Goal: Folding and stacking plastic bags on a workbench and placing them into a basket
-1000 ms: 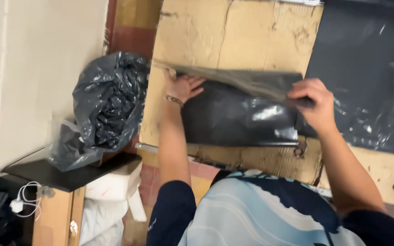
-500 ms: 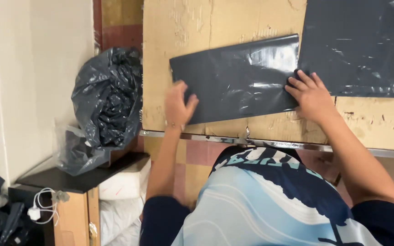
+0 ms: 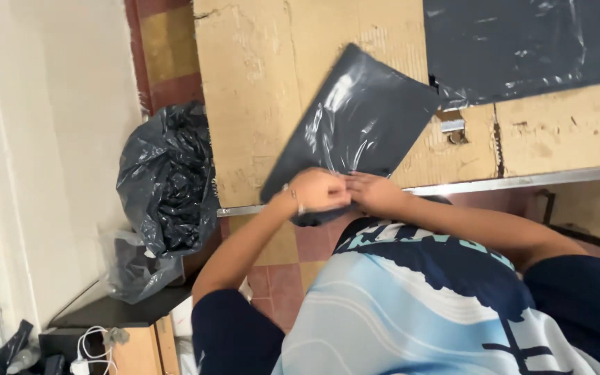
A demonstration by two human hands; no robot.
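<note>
From the head camera I saw both hands meet at the near end of a flat, dark grey plastic mailing bag (image 3: 352, 128) that lay on a worn tan cardboard-covered worktop (image 3: 251, 90). The bag's long axis ran diagonally, its far end pointing up and to the right across the board, its near end hanging just over the metal-edged front (image 3: 522, 182) of the table. The left hand (image 3: 317, 189), with a thin bracelet at the wrist, was curled closed over that near edge, and the right hand (image 3: 376, 193) pressed against it, fingers folded onto the same edge; I believe both pinched the plastic, though the fingertips were hidden behind the knuckles and I could not tell how much material each had taken.

A larger sheet of dark grey plastic film (image 3: 522, 45) covered the far right part of the worktop, its lower corner just beside the bag's upper end. A stuffed, crinkled black rubbish sack (image 3: 168, 177) stood to the left of the table, against a pale wall, resting on a dark shelf (image 3: 112, 312). The person's blue and white patterned shirt (image 3: 418, 305) filled the lower frame.
</note>
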